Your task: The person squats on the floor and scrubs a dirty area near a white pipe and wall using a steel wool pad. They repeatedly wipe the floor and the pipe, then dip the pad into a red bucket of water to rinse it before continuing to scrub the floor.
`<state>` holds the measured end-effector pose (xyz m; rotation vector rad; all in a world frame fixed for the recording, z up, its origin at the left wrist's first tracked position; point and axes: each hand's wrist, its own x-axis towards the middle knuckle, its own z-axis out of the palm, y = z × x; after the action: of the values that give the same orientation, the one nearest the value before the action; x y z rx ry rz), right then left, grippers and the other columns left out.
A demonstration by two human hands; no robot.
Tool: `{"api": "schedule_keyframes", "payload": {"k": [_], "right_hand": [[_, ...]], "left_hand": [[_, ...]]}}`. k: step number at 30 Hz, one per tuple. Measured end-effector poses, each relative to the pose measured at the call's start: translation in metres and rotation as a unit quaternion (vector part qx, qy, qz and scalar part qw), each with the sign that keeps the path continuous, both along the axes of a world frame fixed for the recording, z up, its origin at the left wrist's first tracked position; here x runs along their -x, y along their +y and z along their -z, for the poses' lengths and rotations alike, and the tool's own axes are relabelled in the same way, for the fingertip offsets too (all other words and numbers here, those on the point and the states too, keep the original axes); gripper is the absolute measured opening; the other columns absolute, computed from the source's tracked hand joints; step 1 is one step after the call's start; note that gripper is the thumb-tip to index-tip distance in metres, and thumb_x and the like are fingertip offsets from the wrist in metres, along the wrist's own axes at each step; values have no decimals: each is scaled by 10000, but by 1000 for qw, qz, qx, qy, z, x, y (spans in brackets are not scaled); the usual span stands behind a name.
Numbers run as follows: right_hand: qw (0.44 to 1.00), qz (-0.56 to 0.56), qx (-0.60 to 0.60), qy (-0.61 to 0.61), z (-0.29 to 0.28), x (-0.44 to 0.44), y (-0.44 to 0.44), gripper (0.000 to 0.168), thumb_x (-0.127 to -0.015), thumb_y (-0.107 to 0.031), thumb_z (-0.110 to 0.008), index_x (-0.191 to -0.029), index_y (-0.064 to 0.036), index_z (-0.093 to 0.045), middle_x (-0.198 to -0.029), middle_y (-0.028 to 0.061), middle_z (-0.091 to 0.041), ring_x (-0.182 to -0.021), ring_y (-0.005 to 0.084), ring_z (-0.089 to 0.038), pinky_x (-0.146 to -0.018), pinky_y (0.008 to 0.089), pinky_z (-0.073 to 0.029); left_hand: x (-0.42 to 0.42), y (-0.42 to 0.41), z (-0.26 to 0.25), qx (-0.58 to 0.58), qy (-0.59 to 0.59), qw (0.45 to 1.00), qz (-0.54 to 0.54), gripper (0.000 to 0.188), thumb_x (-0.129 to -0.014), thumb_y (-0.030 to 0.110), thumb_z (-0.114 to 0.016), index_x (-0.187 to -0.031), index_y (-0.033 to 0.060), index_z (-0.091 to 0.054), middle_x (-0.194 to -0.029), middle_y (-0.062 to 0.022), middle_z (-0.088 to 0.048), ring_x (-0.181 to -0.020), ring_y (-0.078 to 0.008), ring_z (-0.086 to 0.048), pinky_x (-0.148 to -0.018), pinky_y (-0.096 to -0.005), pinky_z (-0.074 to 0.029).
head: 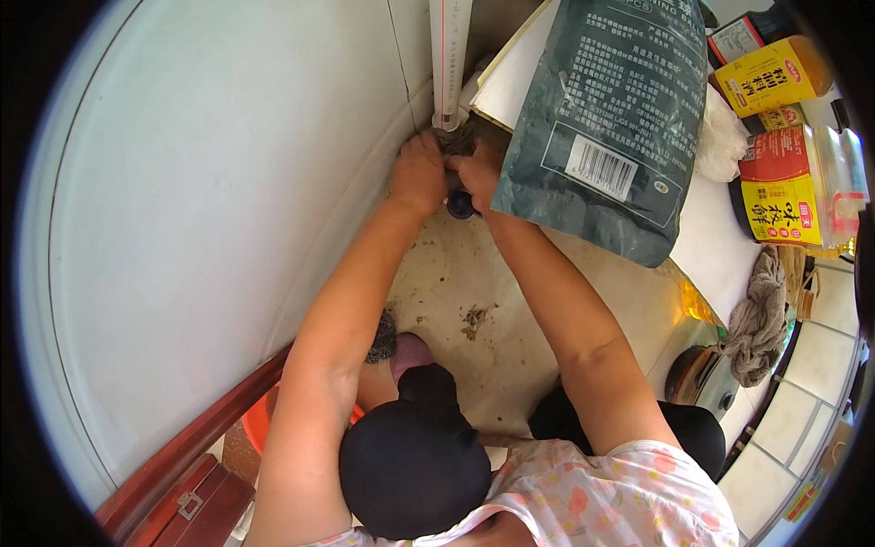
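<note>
Both hands reach down into the corner at the foot of a white plastic pipe (449,61). My left hand (418,171) presses on a crumpled grey-brown cloth (456,142) against the wall side; its fingertips are partly hidden. On the other side of the cloth, my right hand (476,167) points its fingers inward, touching or close to it. Whether either hand grips the cloth cannot be told. Just below the hands, a small dark round object (461,204) sits on the floor. Brown debris (474,320) lies scattered on the pale floor (506,369).
A dark green printed package (608,130) overhangs the right forearm from a white shelf (711,253). Sauce bottles (783,184) and a hanging grey rag (757,321) are at right. A pale wall (205,171) rises at left, above a red wooden edge (198,444).
</note>
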<state>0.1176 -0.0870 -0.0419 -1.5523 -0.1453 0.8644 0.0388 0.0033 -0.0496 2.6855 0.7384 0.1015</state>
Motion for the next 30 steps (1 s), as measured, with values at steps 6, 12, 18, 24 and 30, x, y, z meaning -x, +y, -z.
{"api": "schedule_keyframes", "payload": {"k": [6, 12, 18, 24, 30], "right_hand": [[988, 31, 135, -70, 28, -7, 19, 503, -736, -54, -685, -1187, 96, -524, -1092, 210, -622, -994, 315, -626, -817, 387, -505], [918, -23, 208, -336, 10, 42, 31, 579, -724, -2, -564, -1276, 121, -442, -1084, 270, -602, -1025, 395, -576, -845, 441, -486], [786, -152, 124, -586, -1, 103, 8, 662, -668, -25, -647, -1298, 63, -463, -1044, 181, -606, -1026, 381, -508, -839, 435, -478], [816, -124, 62, -562, 5, 132, 7, 511, -615, -17, -680, -1115, -10, -578, -987, 135, -592, -1045, 354, -503, -763, 408, -501], [850, -239, -77, -464, 16, 193, -6, 406, -659, 21, -617, -1060, -41, -586, -958, 136, -597, -1034, 365, -509, -837, 422, -486]], "left_hand": [[13, -8, 0, 37, -156, 987, -18, 433, -755, 12, -629, -1168, -8, -501, -1059, -214, -594, -977, -394, -560, -858, -432, -463], [58, -25, 10, 97, -266, 955, -94, 455, -772, 0, -595, -1216, -32, -499, -1135, -223, -588, -1022, -437, -536, -880, -463, -443], [132, -37, 32, 86, -274, 950, -119, 475, -744, -18, -632, -1205, -23, -517, -1129, -248, -581, -999, -414, -553, -870, -469, -437], [165, -44, -6, 2, -209, 965, -158, 443, -736, -22, -642, -1160, -27, -514, -1049, -233, -578, -982, -402, -529, -848, -469, -433], [238, -55, 3, 36, -89, 973, -209, 484, -751, -22, -624, -1211, -5, -474, -1048, -220, -559, -1008, -422, -511, -870, -487, -419]]}}
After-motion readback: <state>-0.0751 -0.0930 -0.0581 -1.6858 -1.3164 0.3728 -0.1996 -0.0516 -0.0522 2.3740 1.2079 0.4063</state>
